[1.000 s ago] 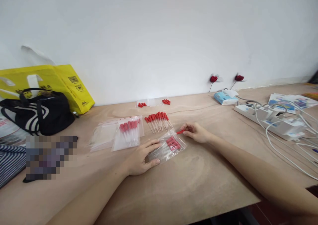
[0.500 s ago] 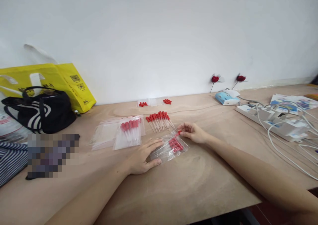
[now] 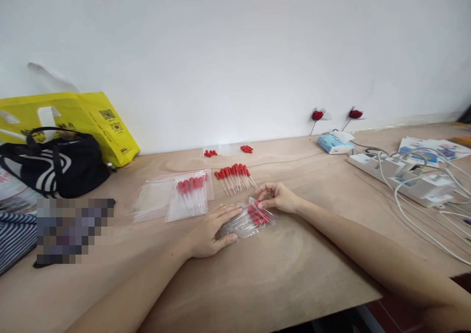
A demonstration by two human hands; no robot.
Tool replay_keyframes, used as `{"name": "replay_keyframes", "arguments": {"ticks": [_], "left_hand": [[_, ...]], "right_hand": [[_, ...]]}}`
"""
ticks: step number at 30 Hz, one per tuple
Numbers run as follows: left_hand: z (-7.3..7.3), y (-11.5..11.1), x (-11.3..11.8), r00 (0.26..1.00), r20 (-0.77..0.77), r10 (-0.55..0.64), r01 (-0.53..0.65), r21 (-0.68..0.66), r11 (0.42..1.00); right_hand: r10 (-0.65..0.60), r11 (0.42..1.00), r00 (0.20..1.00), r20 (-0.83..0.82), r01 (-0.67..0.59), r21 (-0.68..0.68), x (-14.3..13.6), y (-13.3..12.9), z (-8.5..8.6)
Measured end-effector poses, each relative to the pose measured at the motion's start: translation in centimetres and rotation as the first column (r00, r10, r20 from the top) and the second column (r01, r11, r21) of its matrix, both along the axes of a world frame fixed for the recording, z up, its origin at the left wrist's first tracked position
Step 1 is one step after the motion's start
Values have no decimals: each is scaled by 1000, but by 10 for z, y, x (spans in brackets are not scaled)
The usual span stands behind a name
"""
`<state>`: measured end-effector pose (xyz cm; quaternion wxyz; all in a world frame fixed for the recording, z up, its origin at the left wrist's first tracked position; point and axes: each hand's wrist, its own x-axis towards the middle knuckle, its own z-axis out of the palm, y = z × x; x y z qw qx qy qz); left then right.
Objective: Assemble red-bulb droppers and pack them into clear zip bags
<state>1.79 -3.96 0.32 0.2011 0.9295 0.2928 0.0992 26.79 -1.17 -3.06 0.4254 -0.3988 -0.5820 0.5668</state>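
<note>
A clear zip bag (image 3: 241,226) lies on the table, with several red-bulbed droppers (image 3: 259,216) in it. My left hand (image 3: 213,231) rests on the bag's left end, fingers stretched out and thumb apart. At the bag's upper right opening, my right hand (image 3: 277,198) pinches the red bulb of a dropper between thumb and fingers; the rest of that dropper is hard to make out among the others. Just beyond the bag, a row of loose droppers (image 3: 235,177) is fanned out. Left of them, a filled bag of droppers (image 3: 189,198) lies over flat clear bags (image 3: 150,200).
Red rubber bulbs (image 3: 246,149) lie on a clear bag by the wall. To the right are a tissue pack (image 3: 334,143) and a power strip (image 3: 401,178) with trailing cables. A yellow bag (image 3: 116,127) and a black bag (image 3: 79,168) stand at the left.
My right hand has moved slightly left and down, pushing the dropper farther into the bag. Its bulb now sits close to the others. My left hand stays on the bag.
</note>
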Motion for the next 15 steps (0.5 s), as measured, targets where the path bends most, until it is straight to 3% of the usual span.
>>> {"name": "replay_keyframes", "arguments": {"ticks": [6,12,15], "left_hand": [[1,0,1,999,-32,2,-2,17,1000],[3,-1,1,1000,-26,0,1,7,1000],[3,-1,0,1000,-14,5,-5,1,1000]], "right_hand": [[54,998,998,41,-54,14,5,4,2],[352,936,917,186,-350,-45,6,5,12],[316,949,938,146,-314,-33,3,6,10]]}}
